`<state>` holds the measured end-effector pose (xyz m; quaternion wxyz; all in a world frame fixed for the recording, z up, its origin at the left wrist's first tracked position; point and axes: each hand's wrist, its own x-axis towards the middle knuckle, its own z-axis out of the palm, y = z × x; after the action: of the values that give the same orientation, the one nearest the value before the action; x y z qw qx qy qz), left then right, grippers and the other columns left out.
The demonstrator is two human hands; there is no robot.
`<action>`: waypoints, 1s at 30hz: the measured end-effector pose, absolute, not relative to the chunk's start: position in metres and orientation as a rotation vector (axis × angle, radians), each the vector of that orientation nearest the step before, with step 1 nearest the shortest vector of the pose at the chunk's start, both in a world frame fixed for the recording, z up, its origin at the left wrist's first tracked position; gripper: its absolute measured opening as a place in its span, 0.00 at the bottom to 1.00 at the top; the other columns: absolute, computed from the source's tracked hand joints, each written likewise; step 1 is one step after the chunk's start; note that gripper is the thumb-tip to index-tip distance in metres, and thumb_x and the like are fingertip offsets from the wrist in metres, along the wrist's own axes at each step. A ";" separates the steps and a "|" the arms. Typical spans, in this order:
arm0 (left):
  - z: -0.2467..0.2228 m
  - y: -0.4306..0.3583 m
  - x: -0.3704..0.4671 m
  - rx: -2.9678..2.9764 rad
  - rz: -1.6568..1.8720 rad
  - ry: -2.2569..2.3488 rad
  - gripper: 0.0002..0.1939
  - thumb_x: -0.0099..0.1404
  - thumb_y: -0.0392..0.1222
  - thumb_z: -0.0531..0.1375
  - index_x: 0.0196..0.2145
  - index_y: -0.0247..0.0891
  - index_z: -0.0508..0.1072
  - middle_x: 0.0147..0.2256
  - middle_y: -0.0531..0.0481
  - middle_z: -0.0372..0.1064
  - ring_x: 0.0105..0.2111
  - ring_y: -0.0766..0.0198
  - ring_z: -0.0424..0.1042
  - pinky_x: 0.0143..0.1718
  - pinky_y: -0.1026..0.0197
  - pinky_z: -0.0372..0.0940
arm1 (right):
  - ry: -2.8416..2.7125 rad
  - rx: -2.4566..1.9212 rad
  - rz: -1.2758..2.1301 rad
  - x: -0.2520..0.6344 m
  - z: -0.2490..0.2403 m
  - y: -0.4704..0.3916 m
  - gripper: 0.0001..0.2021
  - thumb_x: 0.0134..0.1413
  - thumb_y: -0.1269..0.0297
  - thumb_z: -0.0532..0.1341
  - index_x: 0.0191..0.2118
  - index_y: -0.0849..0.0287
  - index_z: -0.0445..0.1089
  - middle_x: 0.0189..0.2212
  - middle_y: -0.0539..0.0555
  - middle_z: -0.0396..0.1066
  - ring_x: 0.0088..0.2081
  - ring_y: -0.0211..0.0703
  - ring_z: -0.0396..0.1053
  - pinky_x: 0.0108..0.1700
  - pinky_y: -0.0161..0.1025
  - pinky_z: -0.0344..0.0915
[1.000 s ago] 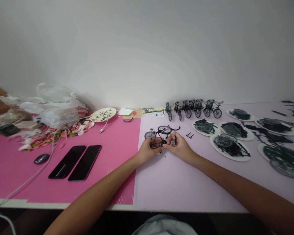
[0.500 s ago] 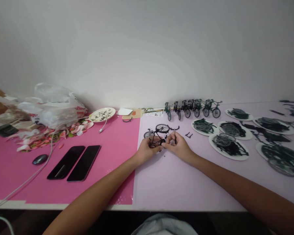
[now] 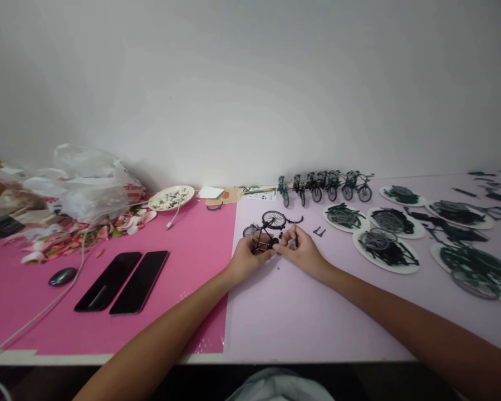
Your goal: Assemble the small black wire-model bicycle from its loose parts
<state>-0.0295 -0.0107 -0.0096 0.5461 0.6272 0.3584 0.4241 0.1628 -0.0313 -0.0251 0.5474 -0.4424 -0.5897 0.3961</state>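
Observation:
My left hand point(image 3: 246, 260) is closed around a small black model bicycle point(image 3: 273, 220), gripping its frame low down, with one spoked wheel standing out at the far side. My right hand point(image 3: 304, 253) pinches close against the bicycle's crank area with thumb and forefinger; what lies between those fingertips is hidden. A thin dark rod-like tool point(image 3: 296, 236) sticks up out of the right hand's curled fingers. Just beyond the hands lies a curved black part point(image 3: 295, 221). A small forked black piece point(image 3: 319, 231) rests to the right.
Several finished model bicycles point(image 3: 348, 188) stand along the wall. White plates point(image 3: 401, 271) of dark bicycle parts spread across the right side. On the pink left half are two phones point(image 3: 140, 282), a mouse point(image 3: 62, 277), a white cable point(image 3: 82, 262), plastic bags point(image 3: 94, 195) and a plate of small pieces point(image 3: 187, 190).
The view has shifted slightly, so most things sit a little further left. Both hands keep nearly the same pose at the model bicycle.

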 end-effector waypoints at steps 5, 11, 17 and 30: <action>-0.011 -0.010 -0.030 1.506 0.993 0.842 0.25 0.52 0.47 0.77 0.44 0.33 0.77 0.42 0.41 0.78 0.41 0.56 0.78 0.44 0.57 0.72 | -1.390 -1.028 0.923 0.162 -0.026 -0.031 0.27 0.49 0.53 0.73 0.33 0.51 0.50 0.29 0.46 0.65 0.32 0.40 0.64 0.34 0.37 0.62; -0.010 -0.011 -0.030 1.492 0.987 0.867 0.26 0.53 0.45 0.77 0.46 0.32 0.77 0.44 0.40 0.79 0.41 0.57 0.79 0.43 0.59 0.73 | -1.396 -1.015 0.927 0.163 -0.029 -0.031 0.26 0.50 0.56 0.73 0.33 0.52 0.51 0.30 0.46 0.65 0.32 0.40 0.64 0.34 0.37 0.61; -0.008 -0.011 -0.029 1.449 1.004 0.886 0.27 0.51 0.43 0.78 0.46 0.32 0.77 0.44 0.40 0.80 0.40 0.57 0.80 0.42 0.59 0.74 | -1.398 -1.014 0.933 0.164 -0.030 -0.031 0.25 0.51 0.57 0.73 0.34 0.51 0.51 0.30 0.45 0.65 0.33 0.40 0.65 0.36 0.38 0.61; -0.008 -0.011 -0.031 1.507 0.992 0.879 0.24 0.54 0.42 0.76 0.47 0.33 0.77 0.44 0.40 0.79 0.39 0.58 0.79 0.41 0.60 0.72 | -1.379 -1.029 0.953 0.165 -0.030 -0.030 0.28 0.50 0.52 0.74 0.33 0.51 0.50 0.30 0.46 0.66 0.32 0.41 0.66 0.36 0.39 0.63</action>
<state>-0.0306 -0.0114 -0.0078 0.5373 0.6332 0.3695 0.4169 0.1647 -0.0302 -0.0295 0.5540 -0.4356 -0.5836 0.4035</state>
